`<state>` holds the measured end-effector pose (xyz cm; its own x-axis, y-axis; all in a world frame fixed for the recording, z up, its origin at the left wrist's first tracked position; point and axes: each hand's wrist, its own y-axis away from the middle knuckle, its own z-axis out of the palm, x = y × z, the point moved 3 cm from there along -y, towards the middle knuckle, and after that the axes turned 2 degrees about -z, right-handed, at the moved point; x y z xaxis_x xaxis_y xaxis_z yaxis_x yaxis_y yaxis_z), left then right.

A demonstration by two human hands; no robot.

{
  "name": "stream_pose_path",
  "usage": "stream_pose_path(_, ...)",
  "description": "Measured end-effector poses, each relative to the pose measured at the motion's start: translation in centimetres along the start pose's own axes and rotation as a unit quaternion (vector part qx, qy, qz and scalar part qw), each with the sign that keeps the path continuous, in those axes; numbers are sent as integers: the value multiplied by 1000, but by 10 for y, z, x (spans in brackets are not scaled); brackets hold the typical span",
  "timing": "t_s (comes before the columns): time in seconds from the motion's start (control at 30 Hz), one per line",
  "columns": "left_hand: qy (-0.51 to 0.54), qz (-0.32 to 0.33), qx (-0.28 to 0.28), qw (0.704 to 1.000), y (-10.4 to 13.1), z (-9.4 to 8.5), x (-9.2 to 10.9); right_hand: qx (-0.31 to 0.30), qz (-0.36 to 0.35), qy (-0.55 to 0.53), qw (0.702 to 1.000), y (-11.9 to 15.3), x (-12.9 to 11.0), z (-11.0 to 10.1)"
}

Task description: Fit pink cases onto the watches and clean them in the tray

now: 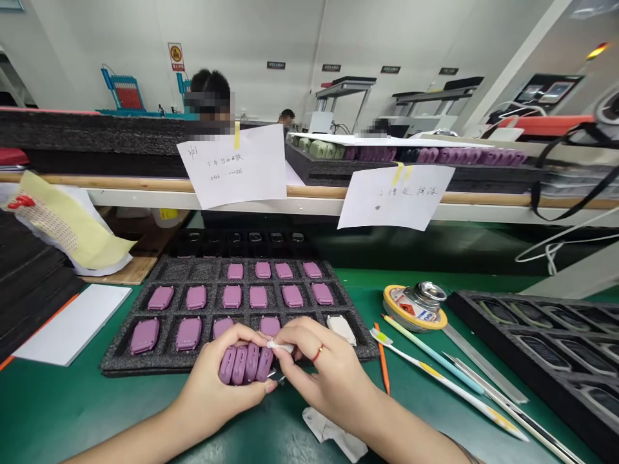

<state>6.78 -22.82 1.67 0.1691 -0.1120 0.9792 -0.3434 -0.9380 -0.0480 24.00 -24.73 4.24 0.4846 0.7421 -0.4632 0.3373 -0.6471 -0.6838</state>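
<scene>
My left hand [220, 380] grips a row of several purple plastic cases [245, 364], held side by side on edge just in front of the foam tray. My right hand [319, 364], with a red ring on one finger, pinches a small white swab or cloth piece [279, 347] against the top of those cases. Directly behind both hands lies the black foam tray [116, 361], whose pockets hold several more purple cases [188, 333] and one white case [341, 327] at its near right corner.
A crumpled white wipe [333, 433] lies under my right wrist. To the right are an orange pencil [383, 364], white sticks [445, 390], a metal ruler [483, 364], a tape roll with a metal can [416, 306] and another black tray [541, 361]. White paper [72, 325] lies left. Paper notes [235, 164] hang from the shelf.
</scene>
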Motion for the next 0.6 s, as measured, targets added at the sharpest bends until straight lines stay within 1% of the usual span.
stream_pose_path(0.07, 17, -1, 0, 1000, -1, 1, 1, -3, -5, -8, 1000, 1, -5, 0)
stream_pose_path(0.17, 34, -1, 5, 999, -3, 1, 3, -24, -16, -15, 999, 2, -11, 2)
stream_pose_path(0.23, 33, -6, 8, 999, -4, 0, 4, -25, -18, -6, 999, 3, -11, 4)
stream_pose_path(0.33, 27, -13, 5, 1000, -4, 0, 3, -10, -17, 9, 1000, 4, -8, 4)
stream_pose_path(0.43, 33, -6, -3, 999, -3, 0, 3, -29, -21, 14, 999, 4, -7, 5)
stream_pose_path(0.6, -7, -18, 15, 1000, -5, 0, 4, -36, -7, 30, 999, 3, -10, 4)
